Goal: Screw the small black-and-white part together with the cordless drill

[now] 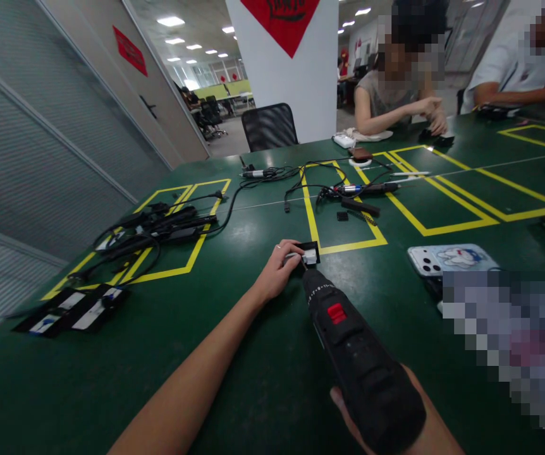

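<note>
A black cordless drill (358,354) with a red switch on top points away from me. My right hand (347,418) is wrapped round its grip, largely hidden under the drill body. The drill's thin bit reaches a small white part (309,256) on a black square piece (316,248) lying on the table; whether the tip touches is too small to tell. From the left, my left hand (279,268), with a ring on one finger, pinches the white part at its near side and rests on the table.
The green table (234,354) carries yellow tape outlines. Black cables (168,224) and flat black-and-white pieces (87,309) lie left. Pen-like electric tools (362,189) with cords lie beyond my hands. A phone (453,259) sits right. Two people (396,107) sit across the table.
</note>
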Tool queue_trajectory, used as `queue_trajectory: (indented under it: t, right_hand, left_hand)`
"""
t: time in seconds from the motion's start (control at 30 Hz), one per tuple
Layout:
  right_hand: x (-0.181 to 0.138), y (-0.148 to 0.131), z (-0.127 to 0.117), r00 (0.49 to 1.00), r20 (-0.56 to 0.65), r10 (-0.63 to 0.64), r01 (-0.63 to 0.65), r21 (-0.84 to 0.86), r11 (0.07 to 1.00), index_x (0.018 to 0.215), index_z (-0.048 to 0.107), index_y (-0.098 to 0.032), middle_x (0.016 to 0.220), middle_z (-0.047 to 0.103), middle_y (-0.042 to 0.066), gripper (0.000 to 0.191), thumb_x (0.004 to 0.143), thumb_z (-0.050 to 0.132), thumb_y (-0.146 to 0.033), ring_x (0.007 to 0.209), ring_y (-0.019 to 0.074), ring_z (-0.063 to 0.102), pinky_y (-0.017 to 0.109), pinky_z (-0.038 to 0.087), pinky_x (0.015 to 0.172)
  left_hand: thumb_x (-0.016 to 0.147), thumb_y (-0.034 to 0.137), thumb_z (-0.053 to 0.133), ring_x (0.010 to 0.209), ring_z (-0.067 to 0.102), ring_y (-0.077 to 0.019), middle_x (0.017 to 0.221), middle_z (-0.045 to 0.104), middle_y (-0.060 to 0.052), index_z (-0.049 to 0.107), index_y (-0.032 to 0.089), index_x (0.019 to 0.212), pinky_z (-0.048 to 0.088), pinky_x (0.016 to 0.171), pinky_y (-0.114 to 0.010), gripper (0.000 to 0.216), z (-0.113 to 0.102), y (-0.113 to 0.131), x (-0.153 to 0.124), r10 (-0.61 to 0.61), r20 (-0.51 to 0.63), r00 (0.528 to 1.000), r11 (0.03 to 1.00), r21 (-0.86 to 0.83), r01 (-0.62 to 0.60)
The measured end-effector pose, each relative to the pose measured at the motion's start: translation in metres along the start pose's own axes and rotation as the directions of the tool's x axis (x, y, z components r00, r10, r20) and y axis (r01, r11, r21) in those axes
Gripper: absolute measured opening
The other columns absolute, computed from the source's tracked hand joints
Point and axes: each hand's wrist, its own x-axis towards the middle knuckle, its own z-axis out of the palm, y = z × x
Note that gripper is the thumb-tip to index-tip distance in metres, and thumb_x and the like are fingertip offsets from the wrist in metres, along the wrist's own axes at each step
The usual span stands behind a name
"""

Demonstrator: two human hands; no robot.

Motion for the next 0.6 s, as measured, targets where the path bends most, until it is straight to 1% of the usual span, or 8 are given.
queue_trajectory:
  t: [0.17, 0.33, 0.47, 0.6]
  right_hand:
    - [0.0002, -0.0016, -0.0003, 1.000, -0.011, 0.021, -0.021, -0.020, 1.000, 0.138, 0.047, -0.025, 0.114, 0.070, 0.005, 0.068, 0.074, 0.064, -0.011, 0.095, 0.0253, 0.070, 0.029, 0.059, 0.076]
    - [0.0000, 0.0003, 0.0000, 1.000, -0.017, 0.004, -0.003, 0.002, 1.000, 0.138, 0.047, -0.025, 0.114, 0.070, 0.006, 0.068, 0.074, 0.065, -0.012, 0.094, 0.0270, 0.070, 0.032, 0.060, 0.076]
    - [-0.0002, 0.0013, -0.0005, 1.000, -0.017, -0.008, 0.008, -0.008, 1.000, 0.138, 0.046, -0.025, 0.116, 0.069, 0.006, 0.069, 0.073, 0.066, -0.013, 0.096, 0.0274, 0.070, 0.032, 0.060, 0.077]
    - [-0.0013, 0.0026, 0.0008, 1.000, -0.013, -0.023, 0.022, -0.014, 1.000, 0.138, 0.047, -0.025, 0.114, 0.070, 0.006, 0.069, 0.073, 0.067, -0.013, 0.093, 0.0279, 0.070, 0.032, 0.060, 0.074]
  left_hand:
    - [0.094, 0.030, 0.041, 0.120, 0.048, -0.0245, 0.121, 0.054, -0.008, 0.061, 0.020, 0.100, 0.034, 0.107, -0.043, 0.023, 0.0000, -0.0009, -0.0002, -0.003, 0.003, 1.000, 1.000, -0.001, 0.003]
    - [0.094, 0.030, 0.040, 0.120, 0.047, -0.0246, 0.120, 0.054, -0.008, 0.061, 0.020, 0.100, 0.035, 0.106, -0.043, 0.024, 0.0001, -0.0010, -0.0001, -0.006, 0.004, 1.000, 1.000, 0.009, 0.006]
    - [0.093, 0.029, 0.040, 0.120, 0.048, -0.0245, 0.120, 0.054, -0.008, 0.062, 0.020, 0.100, 0.035, 0.106, -0.042, 0.024, 0.0005, -0.0011, 0.0001, 0.004, -0.001, 1.000, 1.000, 0.009, -0.004]
    - [0.093, 0.030, 0.040, 0.119, 0.048, -0.0248, 0.120, 0.055, -0.008, 0.061, 0.020, 0.099, 0.035, 0.106, -0.043, 0.024, 0.0004, -0.0007, 0.0001, 0.003, -0.003, 1.000, 1.000, 0.011, -0.003]
